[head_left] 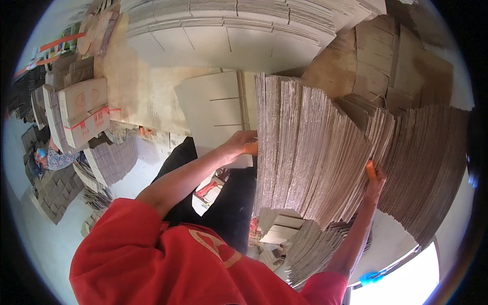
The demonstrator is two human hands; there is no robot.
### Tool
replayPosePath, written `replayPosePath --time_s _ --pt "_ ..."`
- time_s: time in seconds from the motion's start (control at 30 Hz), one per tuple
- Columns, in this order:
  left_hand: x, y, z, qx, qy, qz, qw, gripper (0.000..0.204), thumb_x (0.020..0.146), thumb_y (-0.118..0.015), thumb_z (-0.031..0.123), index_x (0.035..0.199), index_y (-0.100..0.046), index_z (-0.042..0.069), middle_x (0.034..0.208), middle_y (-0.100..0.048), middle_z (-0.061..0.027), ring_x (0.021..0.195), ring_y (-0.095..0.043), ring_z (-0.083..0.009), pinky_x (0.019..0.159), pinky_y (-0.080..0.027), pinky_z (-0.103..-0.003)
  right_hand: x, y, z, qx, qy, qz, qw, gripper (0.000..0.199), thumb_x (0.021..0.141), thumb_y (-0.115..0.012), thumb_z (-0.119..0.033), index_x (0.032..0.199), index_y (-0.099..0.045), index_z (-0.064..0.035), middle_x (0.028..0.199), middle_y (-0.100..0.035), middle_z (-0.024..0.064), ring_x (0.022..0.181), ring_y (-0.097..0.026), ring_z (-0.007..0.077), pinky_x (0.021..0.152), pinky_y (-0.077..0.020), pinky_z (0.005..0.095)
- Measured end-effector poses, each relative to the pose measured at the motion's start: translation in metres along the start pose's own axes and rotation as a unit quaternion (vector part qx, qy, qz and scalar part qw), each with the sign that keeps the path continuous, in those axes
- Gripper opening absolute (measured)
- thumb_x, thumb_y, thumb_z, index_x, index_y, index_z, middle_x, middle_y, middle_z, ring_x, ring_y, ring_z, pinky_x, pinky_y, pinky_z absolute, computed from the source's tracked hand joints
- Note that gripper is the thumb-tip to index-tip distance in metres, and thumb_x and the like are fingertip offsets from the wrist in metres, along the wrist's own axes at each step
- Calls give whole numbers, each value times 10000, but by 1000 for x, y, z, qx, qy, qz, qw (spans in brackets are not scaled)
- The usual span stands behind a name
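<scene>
A thick stack of brown cardboard sheets [305, 147] stands on edge in front of me, its sheet edges facing up. My left hand [238, 146] is against the left side of the stack, with an orange cover on a finger and some fingers hidden. At the stack's right side is my right hand [375, 182], its orange-covered thumb pressed to the sheets and its other fingers mostly out of sight. The stack sits between both hands. Just left of it, slotted cardboard pieces [208, 101] lie flat on the table, partly under my left hand.
The wooden table [142, 96] bears a long pile of slotted cardboard [213, 46] at its far side. Another row of upright sheets [432, 162] adjoins on the right. Cartons [84, 109] stand at left, near another person [56, 158]. More cardboard bundles [315, 249] lie below.
</scene>
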State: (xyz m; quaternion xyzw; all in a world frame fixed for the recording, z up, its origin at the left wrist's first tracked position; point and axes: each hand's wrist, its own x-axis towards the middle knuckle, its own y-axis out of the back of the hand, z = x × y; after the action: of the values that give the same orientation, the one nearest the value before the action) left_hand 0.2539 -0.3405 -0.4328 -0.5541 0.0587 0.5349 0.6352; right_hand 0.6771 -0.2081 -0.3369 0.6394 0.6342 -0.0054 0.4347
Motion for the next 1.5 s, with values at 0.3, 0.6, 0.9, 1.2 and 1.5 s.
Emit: replayPosePath --time_s 0.3,0.6,0.9,1.2,1.5 --pt "7 21 2 195 12 48 980 790 645 -806 326 1273 -492 -37 1261 -549 -99 1221 -453 -184 1021 -350 -353 21 -3 20 47 -14 -14 999 537 810 -724 -355 1165 -597 28 1051 -611 40 974 -531 145 871 -407 271" --pt "-11 -15 54 148 -39 32 988 780 752 -759 390 1323 -404 -6 1164 -542 -66 1095 -506 -157 928 -421 -315 -88 -72 -67 -324 105 302 890 933 849 -501 -629 1447 -201 22 1484 -235 252 1402 -182 366 1116 -175 514" --pt "26 -82 51 188 -159 95 965 560 675 -801 105 1150 -529 -12 1064 -610 -116 952 -602 -207 875 -475 -328 -33 -84 15 -394 127 285 864 929 817 -367 -746 1477 -205 -114 1507 -216 199 1406 -183 340 1106 -117 567" --pt "3 -43 57 123 -32 107 986 737 713 -804 396 1243 -478 0 1033 -592 -83 955 -589 -178 772 -508 -301 -94 -128 -55 -350 214 328 851 760 887 -539 -513 1466 -235 -126 1486 -280 185 1380 -255 343 1125 -167 535" --pt "-7 -34 61 117 -39 77 989 708 720 -780 438 1237 -525 26 994 -612 -67 876 -584 -138 687 -488 -272 -180 -262 -96 -360 181 198 893 688 819 -700 -356 1326 -420 17 1229 -512 240 1091 -506 373 881 -449 469"
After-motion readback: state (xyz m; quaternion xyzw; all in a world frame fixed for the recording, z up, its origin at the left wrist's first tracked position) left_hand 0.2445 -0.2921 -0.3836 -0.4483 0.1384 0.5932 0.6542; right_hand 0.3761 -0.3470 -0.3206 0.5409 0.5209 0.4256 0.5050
